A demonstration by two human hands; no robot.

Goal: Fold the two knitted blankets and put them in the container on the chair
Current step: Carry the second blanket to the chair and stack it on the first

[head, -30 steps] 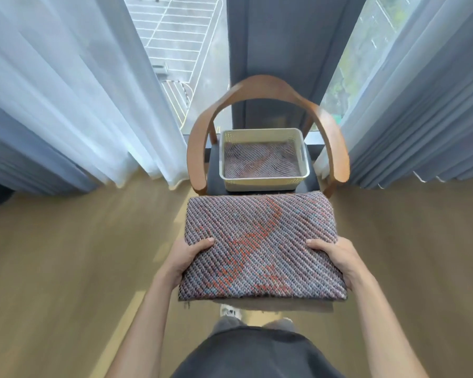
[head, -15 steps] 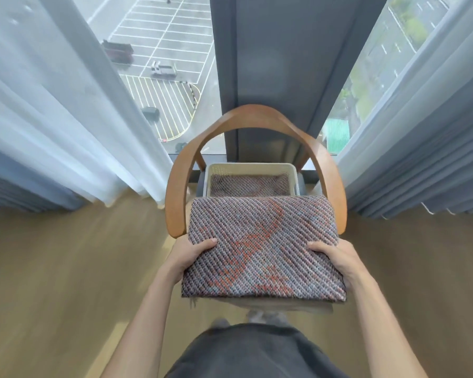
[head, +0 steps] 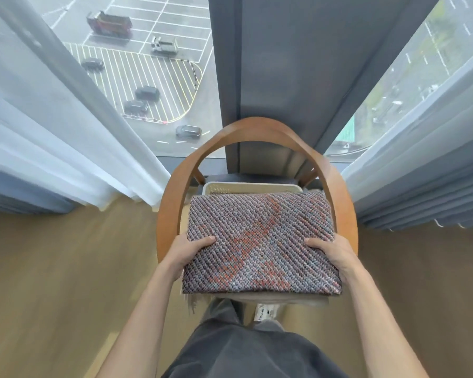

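**Inspector:** Position of the folded blanket (head: 260, 241)?

**Assessor:** Centre of frame, held level above the chair (head: 172, 208) seat; it covers most of the container (head: 251, 187), whose far rim alone shows past the blanket's upper edge; contents hidden.

**Inspector:** Hands?

**Assessor:** Left hand (head: 187, 251) grips the left edge, thumb on top; right hand (head: 335, 252) grips the right edge likewise; the fingers beneath are out of sight; in my judgement the two-sided hold keeps the folds flat and square for lowering in.

**Inspector:** Condition?

**Assessor:** A neat, thick rectangle of several layers; diagonal knit, grey-mauve with orange-red patches; what looks like fringe hangs below its lower left corner.
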